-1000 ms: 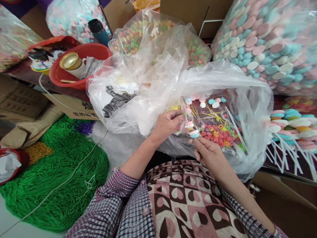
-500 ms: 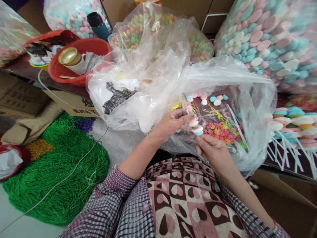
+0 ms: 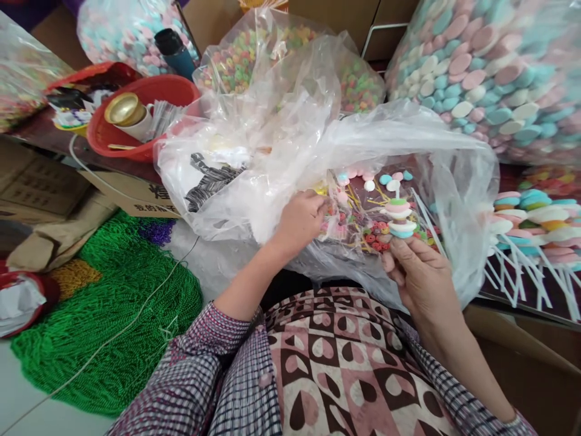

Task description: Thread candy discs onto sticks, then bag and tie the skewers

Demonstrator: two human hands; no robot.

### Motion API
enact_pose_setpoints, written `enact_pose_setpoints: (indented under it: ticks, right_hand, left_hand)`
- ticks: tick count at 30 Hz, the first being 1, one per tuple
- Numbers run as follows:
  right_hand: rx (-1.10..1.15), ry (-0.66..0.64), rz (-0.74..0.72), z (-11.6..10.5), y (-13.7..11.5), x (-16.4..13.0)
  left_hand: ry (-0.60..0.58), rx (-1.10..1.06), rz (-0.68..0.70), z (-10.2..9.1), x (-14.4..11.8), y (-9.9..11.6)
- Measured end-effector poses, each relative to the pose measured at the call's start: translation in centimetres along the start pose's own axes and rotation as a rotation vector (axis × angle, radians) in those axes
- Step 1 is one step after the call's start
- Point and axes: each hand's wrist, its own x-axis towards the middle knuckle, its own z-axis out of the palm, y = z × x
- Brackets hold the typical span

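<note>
candy skewer [image 3: 399,219] shifted rightward, right hand's grip [image 3: 417,269] pinching its base, left hand's grip [image 3: 301,218] unclear

Workshop, apparently: bulk bags [image 3: 547,39] (pastel discs [image 3: 508,74] inside), cardboard box [image 3: 117,195].

Left hand [image 3: 299,221]: fingertips obscured; I cannot tell whether anything is pinched. Right hand [image 3: 422,272]: covers lower end of stick [image 3: 397,192] under candy stack [image 3: 401,227]. Large candy bag [image 3: 494,79]: cut by top and right edges. Skewered candies [image 3: 535,224]: cut by right edge. Carton [image 3: 120,192]: right end hidden behind plastic bag [image 3: 215,219]; I find side-panel print on brown box [image 3: 39,175] illegible.
</note>
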Motion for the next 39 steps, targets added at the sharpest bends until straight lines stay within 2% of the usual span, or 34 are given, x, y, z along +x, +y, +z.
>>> enact_pose_setpoints:
  ticks: [2, 4, 8, 11, 14, 17, 20, 24, 27, 29, 32, 34, 36, 39]
  right_hand:
    - [0.001, -0.011, 0.019, 0.2, 0.1, -0.2]
    - [0.001, -0.022, 0.031, 0.5, 0.2, -0.3]
    - [-0.01, -0.035, 0.046, 0.5, 0.4, -0.5]
    - [-0.014, -0.04, 0.065, 0.2, 0.7, -0.6]
    - [-0.023, -0.08, 0.106, 0.3, 1.0, -0.8]
    - [-0.078, -0.175, 0.155, 0.7, 1.2, -1.2]
    - [-0.159, -0.264, 0.16, 1.0, 1.5, -1.4]
    - [-0.258, -0.299, 0.125, 1.1, 2.2, -1.0]
    - [-0.301, -0.29, 0.117, 1.0, 2.6, -0.8]
    - [-0.308, -0.283, 0.12, 1.0, 2.7, -0.8]
    - [-0.302, -0.301, 0.143, 1.2, 2.4, -1.1]
    - [-0.294, -0.318, 0.157, 1.3, 2.2, -1.3]
    - [-0.294, -0.317, 0.143, 1.4, 2.0, -1.4]
    - [-0.304, -0.299, 0.098, 1.3, 2.1, -1.4]
  left_hand:
    - [-0.087, 0.249, 0.052, 0.6, 0.3, 0.2]
    - [-0.152, 0.408, 0.074, 1.1, 0.6, 0.4]
    - [-0.211, 0.485, 0.076, 1.4, 0.8, 0.3]
    - [-0.148, 0.294, 0.031, 1.2, 0.6, -0.2]
    - [0.002, -0.192, -0.079, 1.0, 0.4, -0.6]
    - [0.085, -0.737, -0.215, 1.0, 0.3, -0.6]
    - [0.105, -1.007, -0.258, 1.0, 0.2, -0.1]
    - [0.084, -1.107, -0.247, 1.4, -0.2, 0.3]
    - [0.06, -1.073, -0.214, 1.8, -0.5, 0.2]
    - [0.118, -0.945, -0.114, 2.0, -0.8, 0.1]
    - [0.217, -0.666, 0.126, 2.0, -1.3, 0.3]
    - [0.224, -0.589, 0.19, 1.8, -1.5, 0.6]
    - [0.185, -0.674, 0.089, 1.7, -1.6, 0.9]
    - [0.069, -0.948, -0.185, 1.7, -1.5, 1.4]
